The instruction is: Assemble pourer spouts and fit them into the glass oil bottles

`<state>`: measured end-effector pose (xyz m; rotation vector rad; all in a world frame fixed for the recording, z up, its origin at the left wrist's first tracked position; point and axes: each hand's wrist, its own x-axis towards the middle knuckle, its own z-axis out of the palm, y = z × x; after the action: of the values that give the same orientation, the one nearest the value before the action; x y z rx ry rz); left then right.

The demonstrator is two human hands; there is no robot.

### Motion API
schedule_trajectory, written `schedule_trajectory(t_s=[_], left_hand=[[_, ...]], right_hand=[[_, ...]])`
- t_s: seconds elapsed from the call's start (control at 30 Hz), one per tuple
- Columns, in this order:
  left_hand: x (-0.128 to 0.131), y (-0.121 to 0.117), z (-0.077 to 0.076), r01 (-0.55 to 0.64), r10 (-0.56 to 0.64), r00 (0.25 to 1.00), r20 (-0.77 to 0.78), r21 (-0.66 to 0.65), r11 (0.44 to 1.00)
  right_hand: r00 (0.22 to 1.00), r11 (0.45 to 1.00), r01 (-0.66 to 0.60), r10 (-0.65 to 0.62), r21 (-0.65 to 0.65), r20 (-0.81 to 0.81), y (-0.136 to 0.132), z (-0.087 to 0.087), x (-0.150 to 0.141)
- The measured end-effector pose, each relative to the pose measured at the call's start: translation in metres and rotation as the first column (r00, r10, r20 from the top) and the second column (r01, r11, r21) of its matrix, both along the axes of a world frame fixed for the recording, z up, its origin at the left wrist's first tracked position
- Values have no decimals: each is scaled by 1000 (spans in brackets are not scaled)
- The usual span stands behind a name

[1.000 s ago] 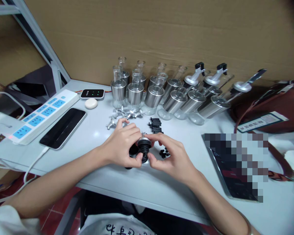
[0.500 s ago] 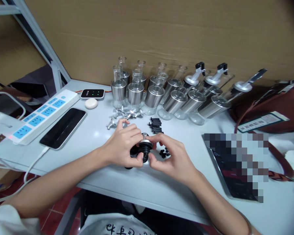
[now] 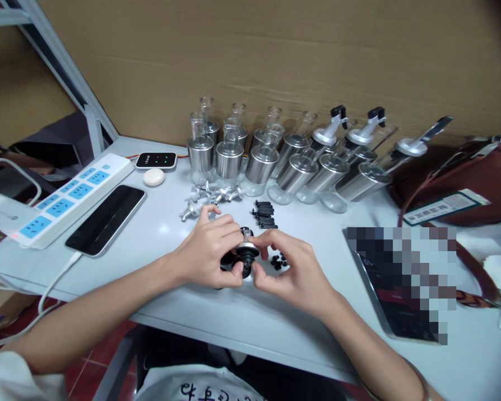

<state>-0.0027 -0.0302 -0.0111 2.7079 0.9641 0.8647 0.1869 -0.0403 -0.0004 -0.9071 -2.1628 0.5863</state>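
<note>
Both of my hands meet over the white table near its front edge. My left hand and my right hand pinch a small pourer stopper with a silver collar and a black ribbed plug. Fingers of both hands are closed round it. Just behind my hands lie loose silver spouts, a stack of black caps and small black bits. A black ring lies partly hidden under my left hand.
Several glass bottles with steel sleeves stand in rows by the cardboard wall; three at the right carry pourers. A power strip, a phone, a small black device and a white oval sit left. A dark book lies right.
My hands have barely shifted. The stopper has turned a little between my fingers and sits slightly lower.
</note>
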Motion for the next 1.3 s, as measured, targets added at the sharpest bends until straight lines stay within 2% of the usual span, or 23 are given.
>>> schedule_trajectory(t_s=[0.4, 0.63, 0.73, 0.83, 0.9, 1.07, 1.17, 1.23, 1.3], left_hand=[[0, -1, 2, 19, -20, 1000, 17, 42, 999], [-1, 1, 0, -67, 50, 990, 130, 128, 989], [-2, 2, -2, -55, 32, 979, 202, 110, 992], [-2, 3, -5, -24, -3, 969, 248, 108, 994], [-2, 3, -6, -14, -11, 972, 236, 106, 994], [-1, 3, -5, -19, -2, 982, 189, 108, 994], [0, 3, -6, -37, 21, 988, 154, 99, 994], [0, 3, -6, -54, 39, 988, 147, 101, 993], [-1, 3, -5, -67, 51, 988, 144, 105, 992]], right_hand=[[996, 998, 3, 3, 63, -87, -2, -3, -3], [980, 998, 30, -40, -55, -194, 2, -5, 2], [969, 993, 31, -58, -113, -240, 2, -7, 3], [966, 993, 56, -80, -101, -244, 3, -8, 4], [974, 994, 72, -87, -80, -210, 5, -6, 5], [999, 1000, 9, -9, -16, -49, 17, 4, 19], [981, 980, 174, -181, 100, 70, 27, 5, 31], [929, 946, 290, -315, 145, 197, 33, 1, 37], [864, 923, 351, -384, 156, 326, 38, -6, 42]])
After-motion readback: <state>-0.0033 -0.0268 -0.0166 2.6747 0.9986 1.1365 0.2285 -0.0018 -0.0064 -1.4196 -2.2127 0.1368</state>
